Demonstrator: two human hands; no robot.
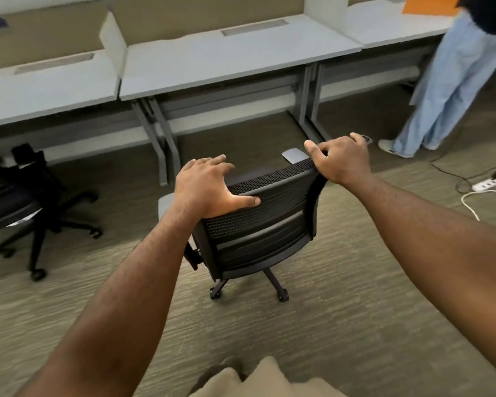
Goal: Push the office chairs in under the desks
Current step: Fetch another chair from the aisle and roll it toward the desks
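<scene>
Your left hand [209, 190] and right hand [341, 159] clasp the chair [269, 213] backrest's top corners, fingers curled over, steering it toward the counter [212, 67].

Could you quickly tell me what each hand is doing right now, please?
Left hand: closed on the top edge of the black mesh-backed office chair.
Right hand: closed on the same chair's top corner.

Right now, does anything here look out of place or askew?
Yes. A power strip and its loose cables lie across the carpet at right. The chair held by both hands is turned at an angle to the desk, and a second chair stands out at left.
</scene>
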